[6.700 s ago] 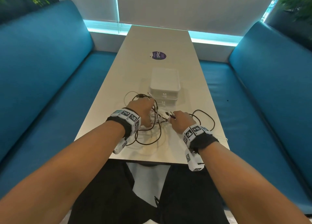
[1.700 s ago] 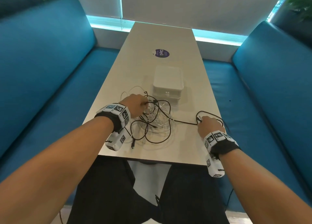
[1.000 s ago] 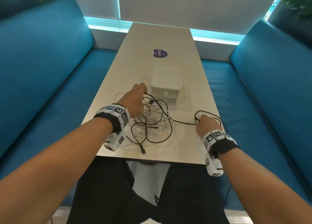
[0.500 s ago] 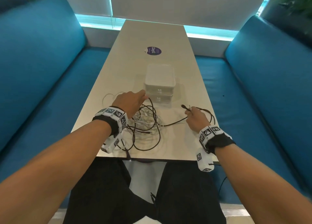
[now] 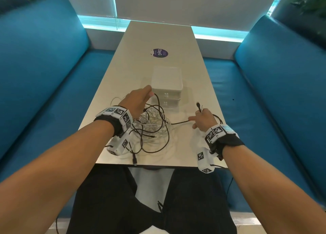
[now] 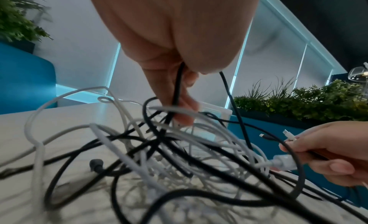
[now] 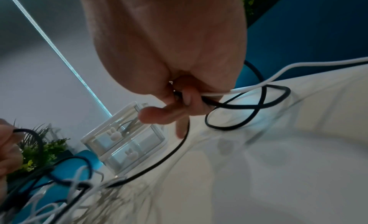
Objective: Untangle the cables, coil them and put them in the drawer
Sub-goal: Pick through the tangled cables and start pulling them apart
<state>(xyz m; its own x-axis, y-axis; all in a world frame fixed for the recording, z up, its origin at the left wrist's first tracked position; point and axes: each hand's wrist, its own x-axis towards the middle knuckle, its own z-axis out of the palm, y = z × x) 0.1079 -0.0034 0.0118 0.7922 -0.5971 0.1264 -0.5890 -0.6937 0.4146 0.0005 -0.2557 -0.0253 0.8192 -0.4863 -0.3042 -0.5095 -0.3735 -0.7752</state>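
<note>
A tangle of black and white cables [image 5: 153, 129] lies on the near part of the table [image 5: 158, 36]. My left hand [image 5: 149, 94] is raised over the pile and pinches a loop of black cable [image 6: 176, 87] between thumb and fingers, close to the drawer box [image 5: 166, 85]. The white box has two stacked clear drawers, both closed [image 7: 123, 142]. To the right, my right hand [image 5: 200, 112] grips the ends of a black and a white cable [image 7: 249, 87]; a plug [image 5: 198, 106] sticks up from the fist. A black strand [image 5: 180, 123] runs from that hand into the pile.
A black plug [image 5: 135, 160] hangs at the table's near edge. A purple sticker [image 5: 160, 53] lies beyond the drawer box. Blue benches [image 5: 44, 74] flank the table on both sides. Another black loop [image 5: 218, 119] lies by the table's right edge.
My right hand has come in from the table's right edge, its cable ends now pointing up. My left hand has lifted its black loop closer to the drawer box.
</note>
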